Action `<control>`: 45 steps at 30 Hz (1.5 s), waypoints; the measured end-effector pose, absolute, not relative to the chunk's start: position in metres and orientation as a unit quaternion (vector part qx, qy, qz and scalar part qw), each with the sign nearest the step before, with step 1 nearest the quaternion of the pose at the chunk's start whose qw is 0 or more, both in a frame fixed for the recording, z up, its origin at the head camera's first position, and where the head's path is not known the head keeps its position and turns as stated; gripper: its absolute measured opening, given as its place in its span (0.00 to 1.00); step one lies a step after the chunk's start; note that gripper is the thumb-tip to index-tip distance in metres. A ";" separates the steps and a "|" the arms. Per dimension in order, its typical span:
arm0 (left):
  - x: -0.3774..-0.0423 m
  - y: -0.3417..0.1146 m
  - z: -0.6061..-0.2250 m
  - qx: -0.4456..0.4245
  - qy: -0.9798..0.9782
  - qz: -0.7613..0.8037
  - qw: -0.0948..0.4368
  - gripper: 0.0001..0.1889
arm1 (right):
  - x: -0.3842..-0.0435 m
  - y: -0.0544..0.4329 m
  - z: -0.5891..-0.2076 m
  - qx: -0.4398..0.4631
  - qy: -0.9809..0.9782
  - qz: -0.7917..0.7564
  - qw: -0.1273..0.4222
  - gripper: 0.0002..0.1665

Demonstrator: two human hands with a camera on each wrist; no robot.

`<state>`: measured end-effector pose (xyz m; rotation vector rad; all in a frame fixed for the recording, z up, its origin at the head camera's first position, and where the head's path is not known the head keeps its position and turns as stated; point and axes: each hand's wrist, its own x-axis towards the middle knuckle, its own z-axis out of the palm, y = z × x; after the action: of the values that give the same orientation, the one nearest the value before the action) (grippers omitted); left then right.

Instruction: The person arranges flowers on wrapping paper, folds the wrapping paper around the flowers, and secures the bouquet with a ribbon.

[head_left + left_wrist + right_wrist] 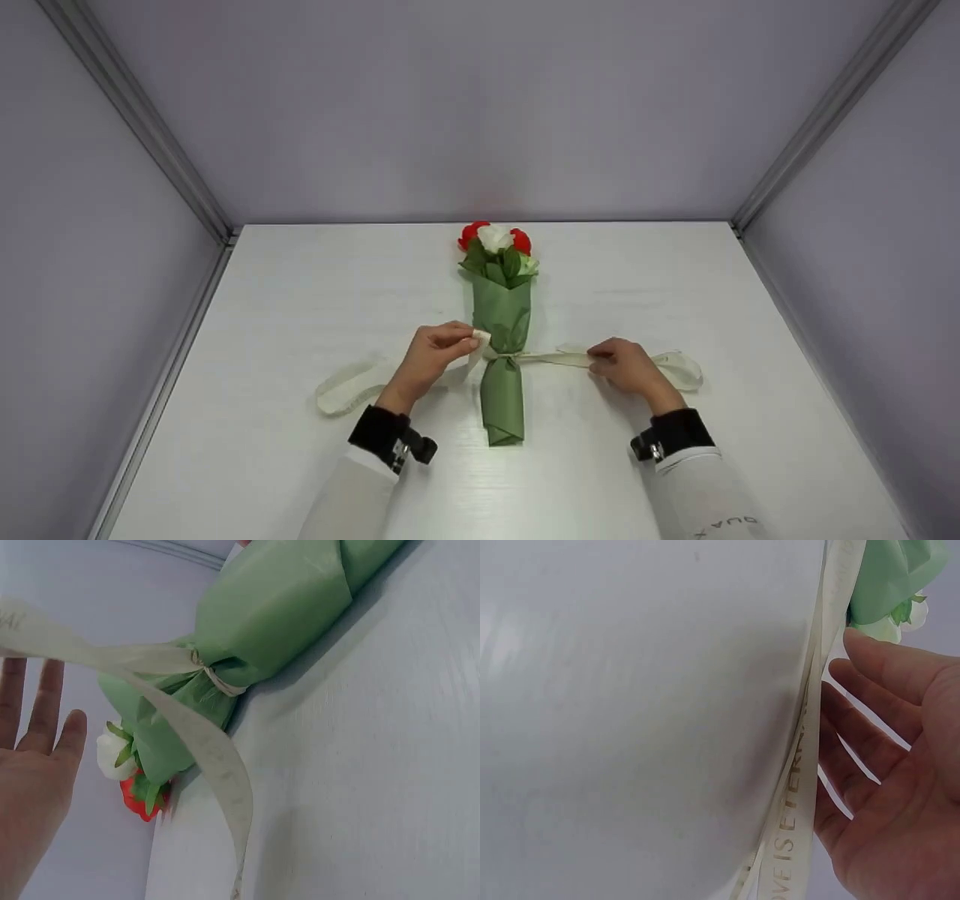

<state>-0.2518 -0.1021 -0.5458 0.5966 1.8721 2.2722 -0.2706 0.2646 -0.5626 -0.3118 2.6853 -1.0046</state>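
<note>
A bouquet of red and white flowers (495, 238) in green wrapping paper (502, 405) lies on the white table, blooms toward the back. A cream ribbon (555, 359) is tied round its narrowed middle. My left hand (429, 360), left of the knot, pinches one ribbon tail between thumb and fingers, lifted above the table. On the other side, my right hand (628, 367) has its loosely bent fingertips at the second tail. Gaps show between those fingers in the right wrist view, where the ribbon (799, 787) carries printed lettering and passes in front of the fingertips.
Loose ribbon loops lie on the white table (247, 315), one beyond each hand. Pale walls (480, 112) stand at the back and both sides, with metal rails in the corners. Each wrist wears a black strap (679, 430) with a small camera.
</note>
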 end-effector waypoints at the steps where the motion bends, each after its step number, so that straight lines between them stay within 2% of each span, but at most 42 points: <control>1: -0.252 -0.099 -0.546 0.189 0.623 0.756 0.067 0.15 | -0.271 0.265 -0.563 -0.108 0.923 -0.347 0.127 0.18; 6: -0.249 -0.090 -0.540 0.154 0.652 0.740 0.061 0.23 | -0.271 0.264 -0.563 -0.106 0.922 -0.350 0.124 0.18; 11: -0.240 -0.083 -0.521 0.130 0.670 0.730 0.037 0.23 | -0.270 0.263 -0.563 -0.108 0.924 -0.346 0.125 0.18; 15: -0.238 -0.081 -0.517 0.109 0.674 0.729 0.046 0.24 | -0.270 0.263 -0.564 -0.108 0.923 -0.347 0.124 0.19; 20: -0.238 -0.079 -0.516 0.084 0.705 0.702 0.058 0.18 | -0.270 0.264 -0.564 -0.111 0.924 -0.345 0.122 0.19; 25: -0.241 -0.077 -0.515 0.064 0.720 0.690 0.040 0.11 | -0.271 0.267 -0.565 -0.111 0.926 -0.342 0.118 0.19; 30: -0.243 -0.077 -0.515 0.061 0.708 0.703 0.041 0.09 | -0.271 0.270 -0.564 -0.112 0.926 -0.341 0.117 0.19; 37: -0.243 -0.078 -0.518 0.077 0.705 0.703 0.042 0.08 | -0.271 0.283 -0.560 -0.127 0.948 -0.288 0.058 0.22; 45: -0.239 -0.078 -0.516 0.080 0.729 0.680 0.025 0.11 | -0.267 0.310 -0.554 -0.076 0.981 -0.176 0.023 0.21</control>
<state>-0.2387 -0.0777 -0.5156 0.2470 2.2535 2.1012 -0.2674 0.3104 -0.5535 -0.2339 3.0387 -0.5463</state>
